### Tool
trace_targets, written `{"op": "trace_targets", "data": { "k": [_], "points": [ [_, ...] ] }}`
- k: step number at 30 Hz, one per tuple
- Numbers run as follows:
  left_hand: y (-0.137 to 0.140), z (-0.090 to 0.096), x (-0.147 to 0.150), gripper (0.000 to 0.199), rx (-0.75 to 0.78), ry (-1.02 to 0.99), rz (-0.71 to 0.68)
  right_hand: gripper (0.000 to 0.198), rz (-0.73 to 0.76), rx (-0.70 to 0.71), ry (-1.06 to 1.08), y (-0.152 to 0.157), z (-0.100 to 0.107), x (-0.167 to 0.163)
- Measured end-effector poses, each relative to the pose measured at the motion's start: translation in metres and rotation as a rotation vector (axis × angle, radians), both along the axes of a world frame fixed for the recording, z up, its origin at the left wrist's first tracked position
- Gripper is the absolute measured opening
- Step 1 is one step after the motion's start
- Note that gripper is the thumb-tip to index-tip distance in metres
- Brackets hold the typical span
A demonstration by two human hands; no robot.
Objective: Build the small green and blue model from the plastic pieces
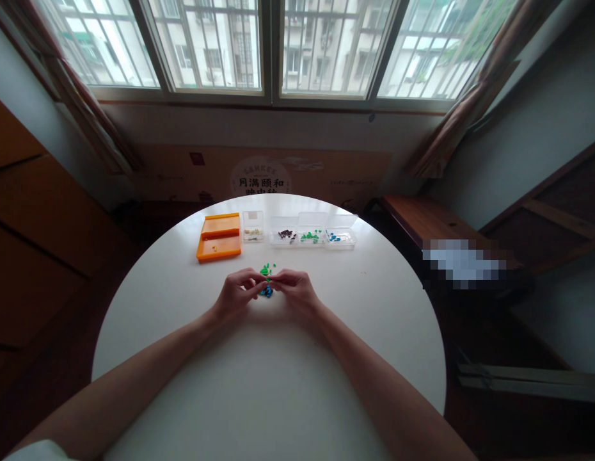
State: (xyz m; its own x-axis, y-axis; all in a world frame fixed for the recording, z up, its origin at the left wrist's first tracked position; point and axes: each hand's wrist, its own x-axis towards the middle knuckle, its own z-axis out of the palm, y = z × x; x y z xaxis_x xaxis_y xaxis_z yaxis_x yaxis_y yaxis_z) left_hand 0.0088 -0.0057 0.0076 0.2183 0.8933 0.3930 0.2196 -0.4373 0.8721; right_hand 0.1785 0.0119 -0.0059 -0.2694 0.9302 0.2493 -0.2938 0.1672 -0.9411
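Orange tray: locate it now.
In the head view, the orange tray sits left of centre on the table, beyond the left hand and just left of a clear box.

Count taken: one left hand (237,289), one right hand (296,286), one round table (273,390), one orange case (230,249) and four clear boxes (253,216). Loose green pieces (265,269) and blue pieces (267,292) are too small and crowded to count. Window panes (211,45) number four; curtains (79,105), two; bench (420,218), one.
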Motion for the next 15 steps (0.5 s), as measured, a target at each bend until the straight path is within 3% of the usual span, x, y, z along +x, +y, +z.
{"op": "trace_targets", "data": {
  "k": [15],
  "points": [
    [0.0005,0.0,0.0,0.017,0.009,-0.005,-0.005,0.017,-0.005,-0.047,-0.005,-0.0008,0.0025,0.0005]
  ]
}}
